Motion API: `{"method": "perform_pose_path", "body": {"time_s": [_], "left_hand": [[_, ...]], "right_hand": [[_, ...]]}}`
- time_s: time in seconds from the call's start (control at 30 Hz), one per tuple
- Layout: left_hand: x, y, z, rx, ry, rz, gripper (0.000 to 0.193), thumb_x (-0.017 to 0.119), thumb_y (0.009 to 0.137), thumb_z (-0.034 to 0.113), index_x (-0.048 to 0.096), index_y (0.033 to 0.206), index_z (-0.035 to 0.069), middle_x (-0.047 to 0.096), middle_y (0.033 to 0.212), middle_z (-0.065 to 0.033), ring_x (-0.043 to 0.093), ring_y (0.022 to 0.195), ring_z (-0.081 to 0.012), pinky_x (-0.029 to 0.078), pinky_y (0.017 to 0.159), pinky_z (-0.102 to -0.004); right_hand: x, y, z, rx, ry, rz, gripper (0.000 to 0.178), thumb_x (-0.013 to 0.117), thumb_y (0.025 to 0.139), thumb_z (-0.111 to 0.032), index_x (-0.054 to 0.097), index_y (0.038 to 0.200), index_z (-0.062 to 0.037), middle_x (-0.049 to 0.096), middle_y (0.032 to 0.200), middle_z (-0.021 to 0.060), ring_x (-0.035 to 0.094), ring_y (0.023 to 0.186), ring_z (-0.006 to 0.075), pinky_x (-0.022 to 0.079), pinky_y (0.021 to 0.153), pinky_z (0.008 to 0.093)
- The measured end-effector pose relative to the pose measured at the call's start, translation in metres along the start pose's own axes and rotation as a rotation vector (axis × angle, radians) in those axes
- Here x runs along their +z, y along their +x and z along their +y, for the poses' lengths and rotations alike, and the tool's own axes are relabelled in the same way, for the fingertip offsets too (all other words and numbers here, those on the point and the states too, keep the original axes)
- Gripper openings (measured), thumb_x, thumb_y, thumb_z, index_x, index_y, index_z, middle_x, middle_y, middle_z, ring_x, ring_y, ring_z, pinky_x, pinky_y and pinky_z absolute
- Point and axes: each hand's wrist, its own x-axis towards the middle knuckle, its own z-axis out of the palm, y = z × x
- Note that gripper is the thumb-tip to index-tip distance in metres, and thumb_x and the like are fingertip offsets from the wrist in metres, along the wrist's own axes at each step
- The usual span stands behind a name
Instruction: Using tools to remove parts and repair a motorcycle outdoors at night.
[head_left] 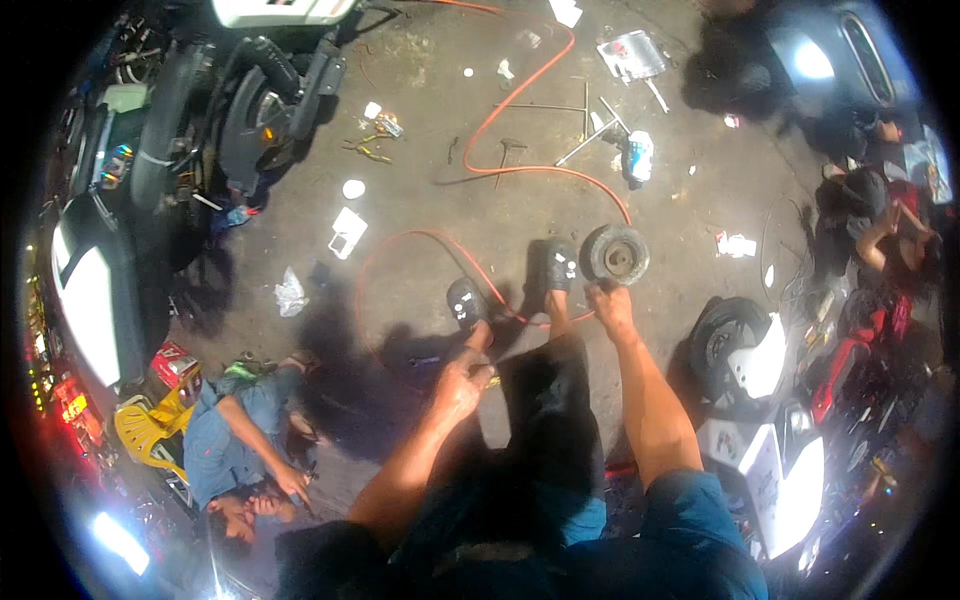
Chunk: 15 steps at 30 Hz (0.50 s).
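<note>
My right hand (612, 305) is closed at the near edge of a small wheel (619, 257) with a dark tyre and a worn metal hub. Its fingertips are partly hidden against the tyre. My left hand (464, 386) is curled above my left knee, around something I cannot make out; a small yellowish bit shows beside its fingers. An orange hose (548, 165) winds over the floor, passes by the wheel and loops round near my dark shoes.
T-handled wrenches (586, 135) and a white-and-blue can (639, 158) lie beyond the wheel. Yellow-handled pliers (369, 149) are farther left. Scooters stand along both sides, one with a white panel (764, 476). At lower left, another person (235, 440) bends beside a yellow chair (152, 432).
</note>
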Motion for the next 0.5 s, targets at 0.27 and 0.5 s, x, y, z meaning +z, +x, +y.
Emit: {"method": "perform_pose_path", "body": {"time_s": [0.27,0.5], "left_hand": [[-0.009,0.119,0.006,0.028,-0.013,0.040,0.018,0.061,0.078,0.007,0.060,0.095,0.001,0.061,0.093,-0.0135,0.059,0.086,-0.0218,0.046,0.076,-0.0313],[-0.023,0.148,0.013,-0.296,-0.294,0.034,0.025,0.055,0.078,0.001,0.055,0.102,-0.001,0.059,0.094,-0.0139,0.058,0.086,-0.0211,0.045,0.078,-0.0291]], "right_hand": [[0.088,0.289,0.033,-0.347,-0.446,0.241,0.028,0.051,0.085,-0.026,0.061,0.081,-0.0005,0.059,0.066,0.0159,0.057,0.060,0.0295,0.044,0.055,0.0368],[0.081,0.382,0.025,-0.200,-0.501,0.255,0.043,0.046,0.089,-0.033,0.063,0.062,-0.0034,0.060,0.059,0.0137,0.060,0.052,0.0250,0.045,0.049,0.0341]]}}
